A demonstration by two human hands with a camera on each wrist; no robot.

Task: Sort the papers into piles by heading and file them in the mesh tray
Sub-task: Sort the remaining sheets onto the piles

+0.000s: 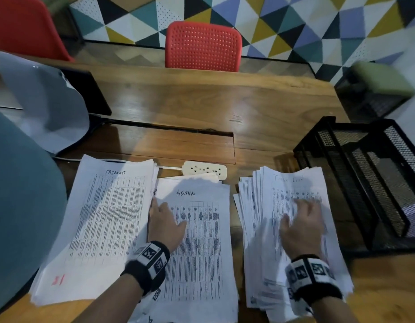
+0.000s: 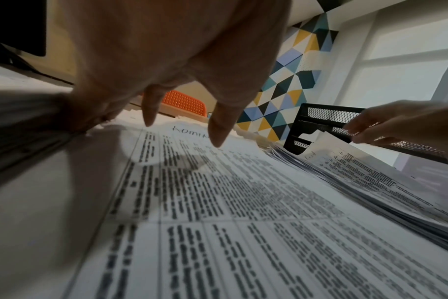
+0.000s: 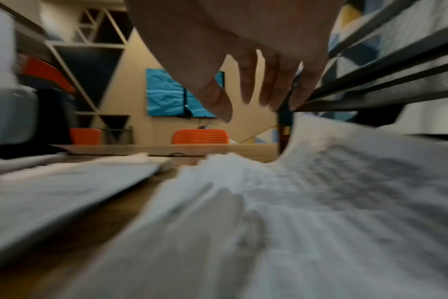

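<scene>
Three paper piles lie on the wooden table [image 1: 260, 108]. The left pile [image 1: 104, 217] is headed "TASKLIST" and the middle pile [image 1: 202, 241] "ADMIN" [image 2: 189, 131]. The right pile [image 1: 267, 229] is fanned and loose, its top sheet [image 1: 292, 194] headed "Task List". A black mesh tray [image 1: 364, 178] stands just right of it. My left hand [image 1: 164, 220] rests with relaxed fingers [image 2: 218, 137] on the left edge of the ADMIN pile. My right hand [image 1: 299, 220] hovers blurred over the loose pile, fingers [image 3: 248, 89] straight and pointing down. That top sheet's far corner [image 3: 320, 137] curls upward.
A cream power strip [image 1: 205, 170] lies behind the ADMIN pile, beside a cable slot. A red chair [image 1: 203, 46] stands across the table. A dark screen [image 1: 85, 94] draped with a white sheet sits at the back left. A rounded teal surface [image 1: 20, 206] fills the left edge.
</scene>
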